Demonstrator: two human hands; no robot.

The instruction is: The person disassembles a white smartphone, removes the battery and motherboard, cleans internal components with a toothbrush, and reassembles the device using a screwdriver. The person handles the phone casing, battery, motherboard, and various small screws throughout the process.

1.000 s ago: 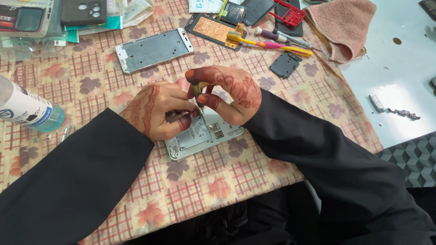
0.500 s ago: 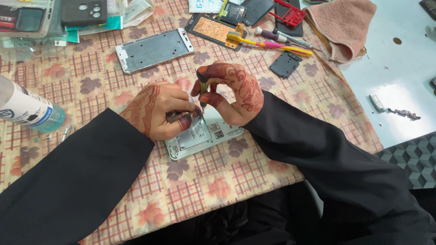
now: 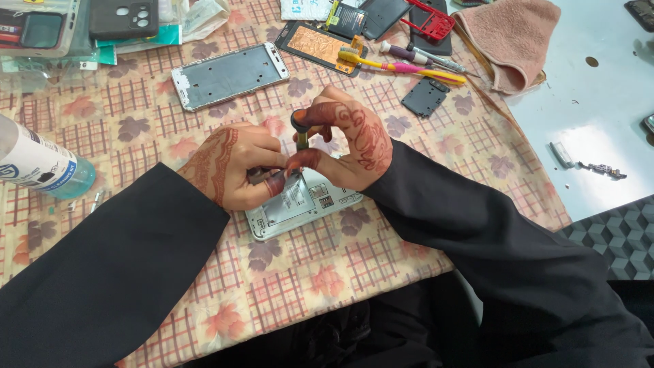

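Right hand [image 3: 354, 146]: pinches a small screwdriver [image 3: 300, 133] upright, forefinger curled over its dark cap, thumb and another fingertip closed on the shaft; judging by the grip, this lets the tool be pressed down and turned at once.
Left hand [image 3: 235, 167]: fingers pressed together and bearing down on the upper left part of the opened phone [image 3: 300, 204], thumb tip close by the tool's tip; it seems to pin the phone so it cannot slide on the cloth.
Opened phone: lies flat on the desk [image 3: 327, 272] just in front of the person, back off, grey inner plate and small parts showing; partly hidden under both hands.
Screwdriver tip: hidden between the fingers, so I cannot tell which spot it meets.
Head view, far side: a bare silver phone frame [image 3: 228, 75] lies well apart from the work, set aside.
Head view, upper middle: a yellow and pink toothbrush [image 3: 402, 66], a copper-backed panel [image 3: 317, 44], a red plastic piece [image 3: 430, 19] and a small black plate [image 3: 425, 97] lie loose, within reach.
Head view, left edge: a bottle [image 3: 41, 167] lies on its side.
Head view, upper right: a pink towel [image 3: 514, 41] lies bunched at the cloth's edge.
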